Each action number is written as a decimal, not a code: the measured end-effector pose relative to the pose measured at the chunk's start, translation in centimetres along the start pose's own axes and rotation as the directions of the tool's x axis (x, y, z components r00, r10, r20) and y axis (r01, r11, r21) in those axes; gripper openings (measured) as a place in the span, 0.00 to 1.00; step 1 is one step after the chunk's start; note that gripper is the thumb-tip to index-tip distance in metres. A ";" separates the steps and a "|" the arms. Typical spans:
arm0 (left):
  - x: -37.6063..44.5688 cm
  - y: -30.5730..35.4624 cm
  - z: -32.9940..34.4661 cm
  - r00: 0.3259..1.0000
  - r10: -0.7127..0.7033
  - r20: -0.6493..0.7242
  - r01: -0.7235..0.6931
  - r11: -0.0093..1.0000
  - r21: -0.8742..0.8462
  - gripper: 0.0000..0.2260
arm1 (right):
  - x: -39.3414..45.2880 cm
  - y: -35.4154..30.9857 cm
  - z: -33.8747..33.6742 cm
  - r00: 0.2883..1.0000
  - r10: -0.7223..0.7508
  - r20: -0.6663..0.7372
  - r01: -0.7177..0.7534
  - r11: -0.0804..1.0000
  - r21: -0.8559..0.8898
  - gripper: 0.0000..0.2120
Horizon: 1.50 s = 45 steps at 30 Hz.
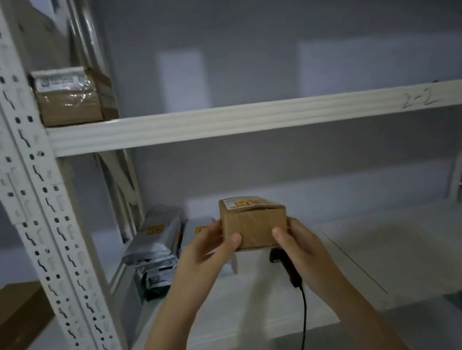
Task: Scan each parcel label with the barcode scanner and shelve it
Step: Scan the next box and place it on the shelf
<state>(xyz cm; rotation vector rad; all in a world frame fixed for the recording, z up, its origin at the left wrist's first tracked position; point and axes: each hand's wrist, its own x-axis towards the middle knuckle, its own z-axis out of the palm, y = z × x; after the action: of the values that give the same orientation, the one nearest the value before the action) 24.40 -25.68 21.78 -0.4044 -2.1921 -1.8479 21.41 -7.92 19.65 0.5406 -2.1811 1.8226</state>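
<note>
Both forearms reaching up from the lower edge; left hand (208, 245) gripping the near left corner of a small cardboard parcel (253, 223), thumb pressed on the near face, fingers wrapped round the left side; right hand (296, 242) gripping the near right corner the same way, thumb on the near face; under that same right hand, a black barcode scanner (286, 266), head poking out beneath the parcel, handle slanting down and right, black cable (304, 324) hanging toward the bottom edge; hold on the scanner hidden by the palm, cannot tell how tight.

Parcel held in the air just above the lower shelf (375, 259), left of centre; long axis running away from the camera toward the back wall, short end face turned this way; top surface carrying a white label with a yellow mark, tilted slightly up at the far end.

To the left on the same shelf, silver mailer bags (156, 239) stacked and leaning, yellow stickers visible; upper shelf beam (246, 119) marked "2-2" at right; on it at far left, a taped brown box (69, 97); perforated white upright (35, 195) at left, more brown cartons (8, 320) beyond it.
</note>
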 end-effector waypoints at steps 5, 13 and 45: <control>-2.4 4.6 1.3 0.980 0.147 -0.135 -0.149 0.989 -0.004 0.18 | -1.4 -4.3 -1.5 0.995 -0.087 -0.043 0.090 0.992 0.087 0.18; -4.2 10.1 -0.4 0.898 0.281 -0.338 -0.255 0.960 0.119 0.24 | -1.2 -10.1 -0.6 0.978 -0.209 -0.009 0.208 0.965 0.162 0.25; 12.8 10.3 -14.7 0.907 0.340 -0.250 -0.249 0.909 0.333 0.16 | 17.3 -14.9 10.7 0.911 -0.385 -0.146 0.360 0.917 -0.173 0.14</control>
<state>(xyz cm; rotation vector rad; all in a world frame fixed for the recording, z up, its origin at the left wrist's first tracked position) 16.40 -37.83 38.33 -0.3449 -2.0175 -1.3005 12.79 -22.80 38.08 0.6813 -1.9122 1.4423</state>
